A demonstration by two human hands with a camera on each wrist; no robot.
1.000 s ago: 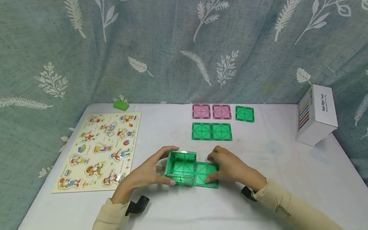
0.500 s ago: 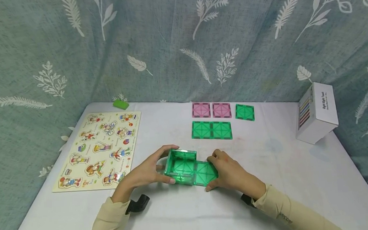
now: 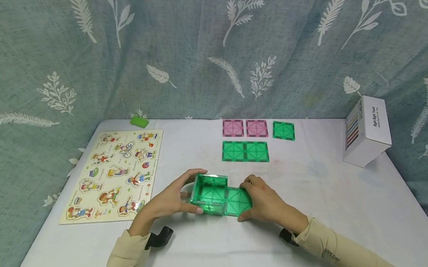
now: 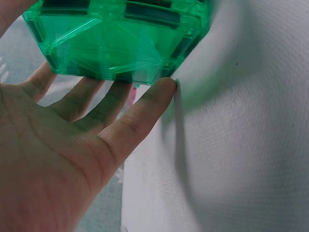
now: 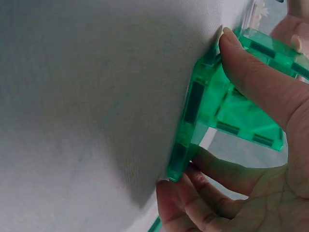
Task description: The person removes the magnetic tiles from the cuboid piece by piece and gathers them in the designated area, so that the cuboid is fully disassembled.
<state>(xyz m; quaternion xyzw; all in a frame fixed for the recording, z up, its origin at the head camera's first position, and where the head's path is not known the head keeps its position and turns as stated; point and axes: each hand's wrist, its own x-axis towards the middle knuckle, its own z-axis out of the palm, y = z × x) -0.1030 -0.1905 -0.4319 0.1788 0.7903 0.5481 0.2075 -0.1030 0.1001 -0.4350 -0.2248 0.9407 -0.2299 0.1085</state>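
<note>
An open-topped box of green translucent magnetic tiles (image 3: 211, 208) stands on the table, with walls at its left, back and front. My left hand (image 3: 166, 199) holds its left end, thumb at the front wall and fingers round the back. In the left wrist view the box's end wall (image 4: 104, 46) shows beyond the fingers. A flat green magnetic tile (image 3: 236, 202) lies against the box's right side. My right hand (image 3: 266, 200) grips that tile by its front and back edges. In the right wrist view its outer edge (image 5: 186, 125) lies between thumb and fingers.
Two joined green tiles (image 3: 245, 151), two pink tiles (image 3: 245, 128) and one green tile (image 3: 283, 130) lie flat behind the hands. A picture puzzle board (image 3: 110, 178) is on the left, a green block (image 3: 139, 121) at the back, and a white box (image 3: 366, 131) on the right.
My right thumb has slid from the top of the flat tile to its front edge, and the tile has shifted slightly, now closer in line with the box. The left hand keeps its hold.
</note>
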